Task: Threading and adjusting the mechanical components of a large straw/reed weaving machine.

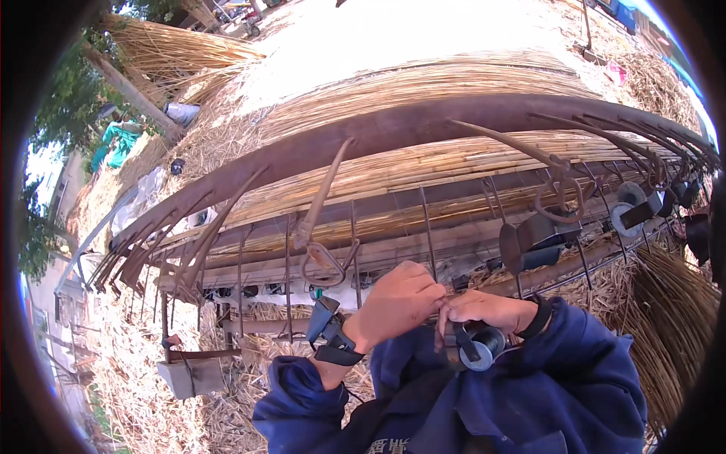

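"Spool, where?"
"Spool (490, 342) under the right hand (495, 310), against the blue jacket (529, 378)."
"Fingers?"
"Right: curled, grasping the spool. Left hand (397, 303): fingers bent in, up against the right's fingertips; can't tell if they pinch anything."
"Around them?"
"Rusty beam (386, 130) across, hooked rods (325, 197) coming off it, reeds (423, 168) lengthwise behind. Grey block (193, 378) lower left."
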`<state>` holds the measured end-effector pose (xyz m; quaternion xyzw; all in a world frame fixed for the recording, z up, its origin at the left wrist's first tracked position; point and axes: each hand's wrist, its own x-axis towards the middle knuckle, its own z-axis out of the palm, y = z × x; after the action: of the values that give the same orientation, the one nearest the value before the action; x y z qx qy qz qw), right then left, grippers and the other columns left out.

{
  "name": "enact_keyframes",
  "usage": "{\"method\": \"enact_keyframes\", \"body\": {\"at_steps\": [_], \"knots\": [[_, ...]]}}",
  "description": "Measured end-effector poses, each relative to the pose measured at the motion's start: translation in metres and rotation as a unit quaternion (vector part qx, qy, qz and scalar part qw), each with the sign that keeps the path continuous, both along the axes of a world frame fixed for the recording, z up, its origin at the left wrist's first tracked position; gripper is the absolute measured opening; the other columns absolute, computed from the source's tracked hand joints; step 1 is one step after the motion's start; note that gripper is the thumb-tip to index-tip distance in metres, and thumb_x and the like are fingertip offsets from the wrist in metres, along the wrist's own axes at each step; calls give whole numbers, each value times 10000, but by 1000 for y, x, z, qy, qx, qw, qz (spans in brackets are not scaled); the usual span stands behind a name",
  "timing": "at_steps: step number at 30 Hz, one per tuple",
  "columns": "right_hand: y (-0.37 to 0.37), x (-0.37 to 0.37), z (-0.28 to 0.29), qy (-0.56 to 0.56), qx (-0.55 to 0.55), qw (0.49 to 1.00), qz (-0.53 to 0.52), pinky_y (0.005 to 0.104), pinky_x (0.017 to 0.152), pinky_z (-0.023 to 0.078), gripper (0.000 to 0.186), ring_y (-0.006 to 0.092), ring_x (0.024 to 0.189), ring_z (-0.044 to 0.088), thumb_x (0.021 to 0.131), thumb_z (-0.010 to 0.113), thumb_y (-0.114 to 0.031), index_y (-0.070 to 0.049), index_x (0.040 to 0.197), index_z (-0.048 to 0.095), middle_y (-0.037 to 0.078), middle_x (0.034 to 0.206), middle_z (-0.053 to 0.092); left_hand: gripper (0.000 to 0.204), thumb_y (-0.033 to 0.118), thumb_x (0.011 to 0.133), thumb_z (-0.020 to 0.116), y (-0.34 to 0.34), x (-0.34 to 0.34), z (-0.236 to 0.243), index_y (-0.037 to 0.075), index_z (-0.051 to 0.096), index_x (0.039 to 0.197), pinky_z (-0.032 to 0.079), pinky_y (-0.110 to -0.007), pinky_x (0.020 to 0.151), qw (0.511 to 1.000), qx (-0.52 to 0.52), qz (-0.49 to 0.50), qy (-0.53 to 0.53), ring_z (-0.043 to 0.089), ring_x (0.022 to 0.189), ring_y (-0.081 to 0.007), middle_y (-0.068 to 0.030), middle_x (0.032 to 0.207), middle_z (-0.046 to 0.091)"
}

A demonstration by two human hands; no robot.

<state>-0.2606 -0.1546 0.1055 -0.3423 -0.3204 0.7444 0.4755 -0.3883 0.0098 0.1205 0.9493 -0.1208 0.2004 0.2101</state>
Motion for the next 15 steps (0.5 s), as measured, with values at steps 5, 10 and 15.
{"method": "enact_keyframes", "body": {"at_steps": [5, 10, 15], "knots": [[-108, 55, 25, -319, 62, 938, 119, 313, 732, 440, 148, 198, 782, 569, 844, 477, -82, 15, 902, 573, 105, 821, 584, 139, 148, 698, 706, 29, -27, 0, 84, 593, 748, 437, -353, 638, 995, -70, 24, 63, 508, 635, -245, -55, 637, 516], [-98, 61, 40, -278, 91, 956, -14, 321, 739, 434, 140, 225, 804, 556, 847, 432, -51, 35, 805, 533, 116, 851, 590, 156, 124, 679, 731, 23, -32, 15, 68, 594, 728, 441, -367, 703, 978, -190, 25, 80, 496, 615, -246, -51, 583, 481], [16, 8, 25, -157, 121, 961, -193, 282, 790, 407, 165, 182, 849, 526, 883, 378, -57, 24, 841, 516, 90, 894, 573, 510, 227, 747, 696, 4, -21, 53, 17, 485, 1161, 402, -316, 757, 694, -712, -100, 46, 486, 835, -174, -86, 924, 534]]}}
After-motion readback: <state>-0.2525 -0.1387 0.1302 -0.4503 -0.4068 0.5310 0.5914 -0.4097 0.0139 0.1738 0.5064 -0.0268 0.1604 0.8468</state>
